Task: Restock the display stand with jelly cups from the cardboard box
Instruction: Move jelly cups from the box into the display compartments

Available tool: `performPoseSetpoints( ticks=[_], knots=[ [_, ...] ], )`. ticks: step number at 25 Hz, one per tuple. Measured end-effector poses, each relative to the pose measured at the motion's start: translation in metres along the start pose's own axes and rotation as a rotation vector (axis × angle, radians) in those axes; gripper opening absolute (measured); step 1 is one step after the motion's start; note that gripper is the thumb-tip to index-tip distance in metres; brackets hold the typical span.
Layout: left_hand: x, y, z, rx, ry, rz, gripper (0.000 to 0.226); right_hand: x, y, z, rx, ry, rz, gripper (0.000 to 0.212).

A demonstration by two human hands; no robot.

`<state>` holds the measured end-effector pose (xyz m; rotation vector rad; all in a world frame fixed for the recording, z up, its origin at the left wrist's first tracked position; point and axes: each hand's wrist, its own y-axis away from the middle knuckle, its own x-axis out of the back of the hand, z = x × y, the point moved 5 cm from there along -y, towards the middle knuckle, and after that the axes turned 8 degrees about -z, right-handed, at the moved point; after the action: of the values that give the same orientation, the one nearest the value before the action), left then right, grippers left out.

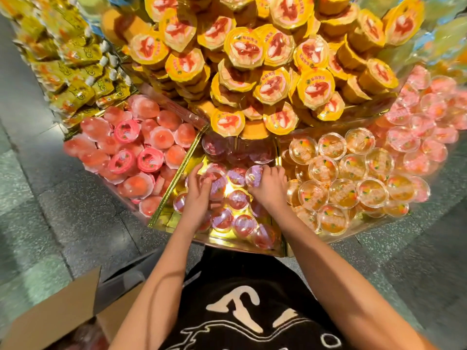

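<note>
Both my hands are down in the middle compartment of the display stand [177, 178], a gold-lined bin holding several purple-lidded jelly cups [238, 198]. My left hand [198, 195] curls over a purple-lidded cup at the bin's left side. My right hand [269, 188] grips another purple-lidded cup [254, 175] by its rim, fingers bent round it. The cardboard box [58, 309] stands open on the floor at the lower left, with red cups dimly visible inside.
Pink jelly cups [131, 152] fill the compartment to the left, orange ones [341, 178] the one to the right. A tall heap of yellow-lidded cups [252, 72] rises behind. Yellow snack bags [73, 66] lie at the far left. Grey stone floor surrounds the stand.
</note>
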<state>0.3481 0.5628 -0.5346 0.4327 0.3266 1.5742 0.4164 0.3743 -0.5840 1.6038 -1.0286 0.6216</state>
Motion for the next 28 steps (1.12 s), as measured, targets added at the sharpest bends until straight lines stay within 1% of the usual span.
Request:
performPoseSetpoints(
  ticks=[3, 6, 10, 12, 14, 17, 19, 21, 23, 26, 28],
  knots=[
    [0.006, -0.008, -0.005, 0.009, -0.110, -0.005, 0.026, 0.002, -0.005, 0.005, -0.028, 0.019, 0.007, 0.074],
    [0.009, -0.014, -0.011, 0.025, -0.191, -0.016, 0.025, 0.002, -0.006, 0.004, -0.036, 0.043, 0.021, 0.073],
    [0.006, -0.016, -0.009, 0.003, -0.138, -0.069, 0.038, 0.003, -0.005, 0.002, -0.058, 0.022, 0.012, 0.074],
    [0.001, -0.019, -0.011, 0.036, -0.078, -0.082, 0.034, 0.005, -0.002, 0.003, -0.071, -0.015, -0.033, 0.081],
    [-0.005, -0.024, -0.019, 0.072, 0.021, -0.111, 0.031, 0.013, 0.005, 0.003, -0.060, -0.103, -0.062, 0.088],
    [-0.014, -0.037, -0.033, 0.135, 0.166, -0.132, 0.033, 0.032, 0.019, 0.003, -0.032, -0.266, -0.014, 0.077],
    [-0.022, -0.045, -0.037, 0.166, 0.220, -0.124, 0.035, 0.036, 0.028, 0.005, -0.035, -0.348, 0.002, 0.071],
    [-0.031, -0.058, -0.041, 0.175, 0.248, -0.117, 0.036, 0.032, 0.031, 0.009, -0.054, -0.401, -0.011, 0.068],
    [-0.040, -0.064, -0.045, 0.175, 0.275, -0.117, 0.031, 0.027, 0.033, 0.011, -0.063, -0.420, -0.033, 0.066],
    [-0.054, -0.076, -0.047, 0.230, 0.225, -0.118, 0.025, 0.024, 0.028, 0.014, -0.068, -0.459, -0.010, 0.064],
    [-0.059, -0.079, -0.044, 0.248, 0.180, -0.075, 0.035, 0.023, 0.027, 0.016, -0.060, -0.455, 0.020, 0.062]
  ],
)
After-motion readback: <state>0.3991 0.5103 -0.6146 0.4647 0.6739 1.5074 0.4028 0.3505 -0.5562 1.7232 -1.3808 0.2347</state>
